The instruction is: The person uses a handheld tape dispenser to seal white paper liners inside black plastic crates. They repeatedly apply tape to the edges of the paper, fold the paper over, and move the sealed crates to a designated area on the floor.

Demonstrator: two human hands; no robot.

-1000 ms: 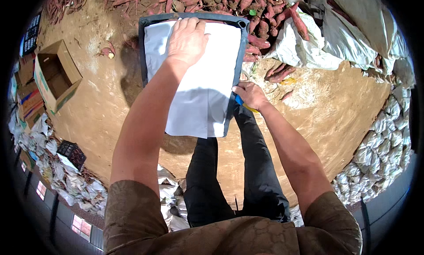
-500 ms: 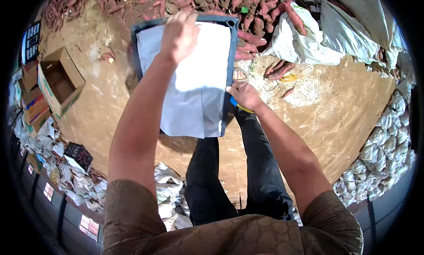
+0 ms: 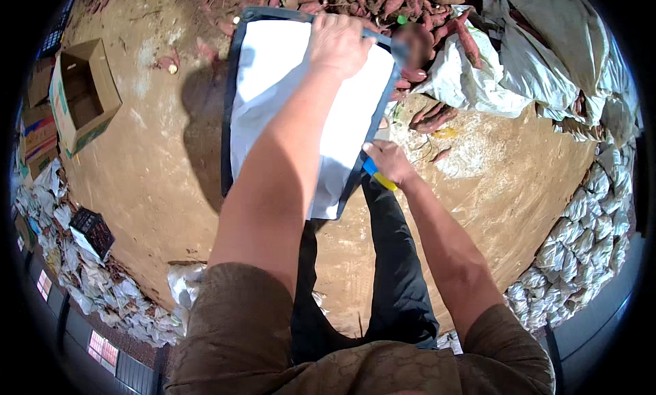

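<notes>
A dark-rimmed crate (image 3: 231, 135), lined with a white sheet (image 3: 270, 67), is held up in front of my legs, tilted clockwise. My left hand (image 3: 339, 45) reaches across the sheet, its fingers curled over the crate's far rim. Lower down, my right hand (image 3: 388, 161) is closed at the crate's right side rim. Beside that hand's palm shows a blue and yellow thing (image 3: 380, 175), too covered to name. The crate's underside is hidden. Just beyond its far edge lie heaped sweet potatoes (image 3: 393, 0).
White sacks (image 3: 465, 74) lie at the far right, with loose sweet potatoes (image 3: 434, 118) in front. An open cardboard box (image 3: 85, 94) sits on the brown floor (image 3: 147, 190) to the left, a dark crate (image 3: 92, 232) nearer. Stuffed white bags (image 3: 581, 238) line the right side.
The lined crate has shifted right and turned clockwise, and my left hand has moved right with it. My right hand stays at the right side rim, a little lower in view.
</notes>
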